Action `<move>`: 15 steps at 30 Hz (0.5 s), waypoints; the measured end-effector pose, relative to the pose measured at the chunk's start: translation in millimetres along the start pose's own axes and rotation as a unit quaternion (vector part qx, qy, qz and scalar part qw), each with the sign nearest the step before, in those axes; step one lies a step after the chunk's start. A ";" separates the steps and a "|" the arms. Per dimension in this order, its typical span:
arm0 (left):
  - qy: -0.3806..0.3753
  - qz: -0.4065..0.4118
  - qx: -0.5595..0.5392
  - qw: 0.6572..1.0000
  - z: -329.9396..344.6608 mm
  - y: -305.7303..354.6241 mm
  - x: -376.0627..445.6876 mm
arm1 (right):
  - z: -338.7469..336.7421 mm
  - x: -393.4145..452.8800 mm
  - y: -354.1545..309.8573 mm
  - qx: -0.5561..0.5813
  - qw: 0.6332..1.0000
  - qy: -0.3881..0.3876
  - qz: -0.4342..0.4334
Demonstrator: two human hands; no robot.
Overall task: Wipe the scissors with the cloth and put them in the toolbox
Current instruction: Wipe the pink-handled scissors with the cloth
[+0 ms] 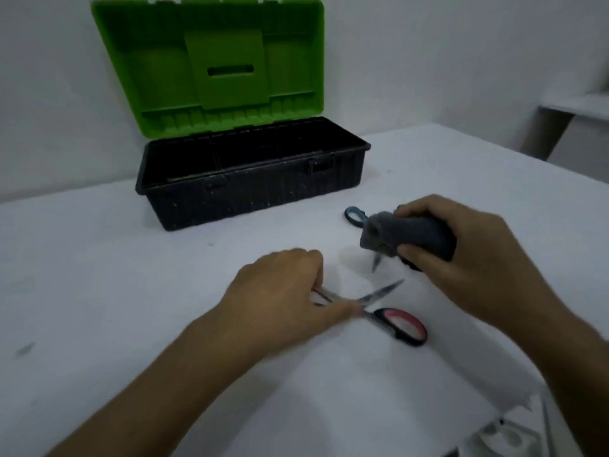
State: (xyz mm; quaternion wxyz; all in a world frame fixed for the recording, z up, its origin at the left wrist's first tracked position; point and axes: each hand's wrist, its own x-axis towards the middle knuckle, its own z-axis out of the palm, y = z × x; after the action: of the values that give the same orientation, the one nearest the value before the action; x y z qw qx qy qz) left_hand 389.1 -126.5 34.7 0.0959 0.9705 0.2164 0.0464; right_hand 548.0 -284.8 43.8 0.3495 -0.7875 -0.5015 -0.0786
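The toolbox (250,192) stands at the back of the white table, a black box with its green lid (211,61) tipped open. A pair of red-and-black-handled scissors (403,324) lies open on the table, and my left hand (283,291) pinches it at the blades near the pivot. To the right, my right hand (461,245) holds a bunched grey cloth (395,235) just above the table. A blue-handled pair of scissors (354,215) shows its handle behind the cloth and its tip below it. Whether the cloth wraps its blades I cannot tell.
The table (131,291) reaches a wall on the left and behind the toolbox, and its right edge runs diagonally past my right arm. A pale ledge (580,107) sits beyond it at the far right. A white object (507,433) lies at the bottom right corner.
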 end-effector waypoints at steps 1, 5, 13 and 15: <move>-0.006 0.005 0.025 1.000 2.5 2.5 -8.9 | 3.9 -10.4 -0.7 0.007 1.000 -0.002 0.006; 0.006 0.025 0.030 0.999 6.6 1.8 -26.4 | 20.0 -30.8 0.0 -0.004 1.000 -0.006 0.028; -0.004 -0.026 -0.055 0.998 0.9 -34.7 -41.7 | 26.1 -33.1 -3.5 -0.070 0.994 -0.086 0.025; 0.009 -0.047 -0.086 0.995 -0.6 -41.1 -47.3 | 27.9 -32.6 -5.8 -0.086 0.993 -0.076 0.029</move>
State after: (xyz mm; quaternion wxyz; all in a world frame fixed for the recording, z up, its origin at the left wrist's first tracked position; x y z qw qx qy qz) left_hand 329.4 -110.2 24.5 0.1786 0.9471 0.2576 0.0693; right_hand 521.0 -289.7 10.3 0.2437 -0.8325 -0.4949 -0.0507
